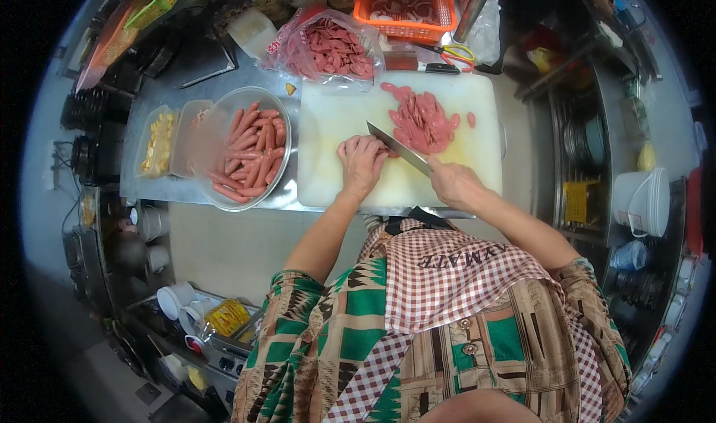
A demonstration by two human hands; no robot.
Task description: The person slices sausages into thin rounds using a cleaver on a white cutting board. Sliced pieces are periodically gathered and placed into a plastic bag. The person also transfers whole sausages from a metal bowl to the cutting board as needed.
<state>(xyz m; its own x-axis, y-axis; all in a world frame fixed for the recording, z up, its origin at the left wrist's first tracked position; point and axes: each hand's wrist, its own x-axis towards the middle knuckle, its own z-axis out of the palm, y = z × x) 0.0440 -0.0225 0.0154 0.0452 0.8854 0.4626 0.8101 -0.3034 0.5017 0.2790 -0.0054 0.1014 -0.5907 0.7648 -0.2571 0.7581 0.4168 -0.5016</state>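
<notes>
My right hand (pixel 456 183) grips the handle of a knife, its wide blade (pixel 400 149) slanting up and left over the white cutting board (pixel 330 109). Beside the blade, my left hand (pixel 361 160) presses down on sausage, mostly hidden under the fingers. A pile of sliced sausage (pixel 423 122) lies on the board beyond the knife, with one slice (pixel 471 120) apart at its right. Left of the board, a bowl (pixel 286 160) holds many whole sausages (pixel 254 154).
A plastic bag of sliced sausage (pixel 338 48) touches the board's far edge. Beyond the board lie a second knife (pixel 419 65), scissors (pixel 458 56) and an orange basket (pixel 403 28). Two containers, one with yellow pieces (pixel 158 143), stand at the left. A white bucket (pixel 643 202) is at right.
</notes>
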